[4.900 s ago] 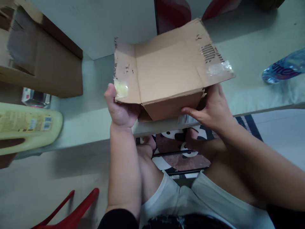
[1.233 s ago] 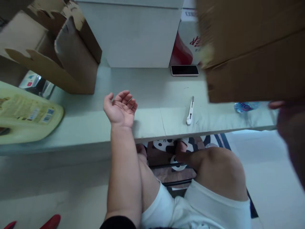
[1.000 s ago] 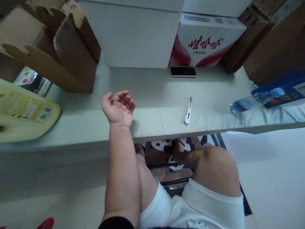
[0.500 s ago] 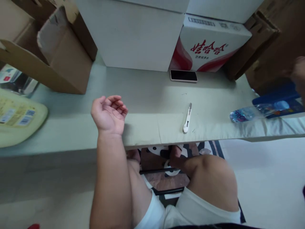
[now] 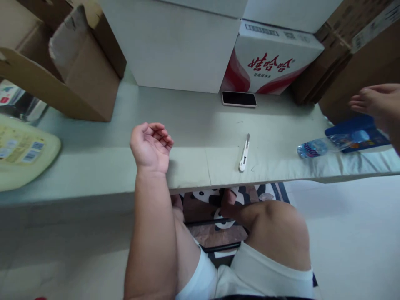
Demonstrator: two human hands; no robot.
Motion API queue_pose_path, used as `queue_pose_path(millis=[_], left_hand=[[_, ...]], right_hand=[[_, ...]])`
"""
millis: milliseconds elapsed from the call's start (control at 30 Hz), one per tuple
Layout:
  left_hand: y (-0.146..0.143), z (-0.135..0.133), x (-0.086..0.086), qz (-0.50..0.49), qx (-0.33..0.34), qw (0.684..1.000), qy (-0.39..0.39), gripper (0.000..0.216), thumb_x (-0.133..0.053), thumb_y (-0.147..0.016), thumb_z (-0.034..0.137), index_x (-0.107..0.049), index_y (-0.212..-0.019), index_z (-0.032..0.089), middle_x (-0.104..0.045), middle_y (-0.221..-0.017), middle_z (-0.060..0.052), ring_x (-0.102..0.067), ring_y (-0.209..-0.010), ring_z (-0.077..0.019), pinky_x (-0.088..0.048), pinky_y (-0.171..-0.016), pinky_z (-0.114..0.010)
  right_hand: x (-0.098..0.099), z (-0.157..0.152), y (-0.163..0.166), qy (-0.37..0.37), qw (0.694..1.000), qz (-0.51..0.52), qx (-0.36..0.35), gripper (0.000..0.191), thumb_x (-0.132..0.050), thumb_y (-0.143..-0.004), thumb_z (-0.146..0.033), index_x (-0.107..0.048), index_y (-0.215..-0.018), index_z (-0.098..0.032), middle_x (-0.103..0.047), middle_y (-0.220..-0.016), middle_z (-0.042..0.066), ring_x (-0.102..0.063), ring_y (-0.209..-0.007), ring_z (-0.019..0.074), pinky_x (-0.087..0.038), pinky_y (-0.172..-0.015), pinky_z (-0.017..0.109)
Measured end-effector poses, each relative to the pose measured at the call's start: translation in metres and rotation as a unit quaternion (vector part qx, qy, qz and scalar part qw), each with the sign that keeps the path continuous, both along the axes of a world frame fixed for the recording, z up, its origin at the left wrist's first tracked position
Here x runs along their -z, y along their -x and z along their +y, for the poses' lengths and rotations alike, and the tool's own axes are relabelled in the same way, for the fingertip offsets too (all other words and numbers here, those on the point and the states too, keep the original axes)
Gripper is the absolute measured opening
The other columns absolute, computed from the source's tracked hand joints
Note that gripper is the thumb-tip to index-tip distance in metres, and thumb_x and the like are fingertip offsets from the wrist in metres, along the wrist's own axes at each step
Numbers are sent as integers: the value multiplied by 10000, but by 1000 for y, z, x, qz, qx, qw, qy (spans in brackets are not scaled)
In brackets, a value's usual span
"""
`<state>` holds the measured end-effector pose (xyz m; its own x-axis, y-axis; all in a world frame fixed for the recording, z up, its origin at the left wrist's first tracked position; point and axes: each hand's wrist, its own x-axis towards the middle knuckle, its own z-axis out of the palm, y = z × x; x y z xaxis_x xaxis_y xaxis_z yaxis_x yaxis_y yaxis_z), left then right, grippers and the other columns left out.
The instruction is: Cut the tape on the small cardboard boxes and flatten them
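Note:
My left hand (image 5: 152, 146) is raised over the front part of the cloth-covered table (image 5: 184, 125), palm up. Its fingers curl loosely, apart from the thumb, with nothing in them. At the far right edge, my right hand (image 5: 375, 102) hangs in the air above a clear plastic bottle (image 5: 325, 144) and a blue item (image 5: 368, 125). The fingers are loosely bent, and I see nothing in them. Between the hands, a white utility knife (image 5: 244, 153) lies on the cloth. Behind it a phone (image 5: 239, 99) lies with its dark screen up.
White boxes (image 5: 178, 50) stand stacked at the back, beside a red-and-white carton (image 5: 268, 62). On the left are an open cardboard box (image 5: 90, 79) and a yellowish jug (image 5: 28, 152). Brown cartons (image 5: 362, 62) stand at the right. My knees are below the table's front edge.
My right hand has come further into view from the right edge, moving left. My left hand has shifted slightly right, still palm up. The table items have kept their places.

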<state>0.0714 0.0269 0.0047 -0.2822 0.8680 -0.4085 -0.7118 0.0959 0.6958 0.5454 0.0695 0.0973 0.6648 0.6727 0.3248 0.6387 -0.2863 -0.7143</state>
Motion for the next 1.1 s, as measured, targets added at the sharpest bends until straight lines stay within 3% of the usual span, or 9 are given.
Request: queue_pose_path(millis=[167,333,433,500,567,700,800,967,1100], left_hand=[[10,-12,1,-18,-25,999,-14,324,-530,-864,408,-581,-614,208,-545,-570,-20,-489,-463,-112,-435,-479,-253],[24,-18,0,-35,-37,998,-22,316,-556,-828,420,-582,-622,183,-513,-579,-1,-477,-443,-85,-427,-477,-218],[33,-20,-3,-48,-54,997,-20,287,-536,-811,390,-580,-629,173,-507,-576,4,-479,-453,-81,-423,-480,-205],[40,-20,-4,-55,-64,996,-20,278,-515,-809,378,-579,-635,170,-504,-574,5,-476,-454,-83,-422,-485,-208],[45,-21,-6,-65,-77,995,-17,280,-487,-815,364,-565,-626,172,-491,-561,7,-464,-446,-85,-409,-484,-213],[54,-20,-10,-94,-121,988,-12,265,-444,-813,298,-453,-568,196,-447,-514,15,-414,-427,-89,-348,-463,-222],[56,-21,-12,-102,-123,987,-21,252,-449,-806,268,-438,-565,194,-452,-521,18,-404,-428,-82,-337,-471,-222],[59,-24,-2,-56,-108,992,-14,249,-459,-806,348,-512,-618,192,-434,-554,20,-411,-450,-93,-353,-504,-239],[70,-28,18,75,-345,934,-56,226,-486,-816,372,-389,-684,216,-367,-637,36,-460,-569,-104,-383,-596,-230]], right_hand=[[-11,12,63,81,996,-21,-33,146,-673,-841,-129,-792,-921,-100,-780,-928,197,-722,-687,94,-531,-681,304],[13,44,183,131,931,-175,-293,124,-718,-769,-64,-791,-769,-165,-756,-772,99,-664,-749,143,-514,-807,364],[36,58,277,75,877,-211,-424,153,-756,-755,-136,-789,-889,-200,-693,-1278,130,-589,-1261,314,-422,-1111,512],[45,56,341,18,814,-248,-525,320,-713,-775,-145,-744,-1084,-221,-620,-1381,125,-540,-1329,355,-415,-1126,564],[42,46,400,3,741,-257,-621,463,-615,-827,-117,-633,-1279,-216,-587,-1408,124,-623,-1218,280,-514,-1045,467],[20,20,489,31,647,-261,-716,368,-411,-921,-141,-615,-1211,-238,-231,-1685,-9,-574,-1294,171,-531,-1040,362],[13,21,528,85,690,-222,-683,381,-346,-948,-231,-608,-1226,-241,-138,-1701,-22,-604,-1226,120,-497,-1070,371],[38,55,542,75,711,-255,-651,381,-321,-952,-179,-603,-1187,-76,-563,-1363,107,-579,-1261,197,-450,-1092,377],[54,52,483,-9,765,-164,-622,191,-508,-916,-182,-651,-1041,-168,-676,-1148,68,-651,-1074,212,-517,-988,345]])
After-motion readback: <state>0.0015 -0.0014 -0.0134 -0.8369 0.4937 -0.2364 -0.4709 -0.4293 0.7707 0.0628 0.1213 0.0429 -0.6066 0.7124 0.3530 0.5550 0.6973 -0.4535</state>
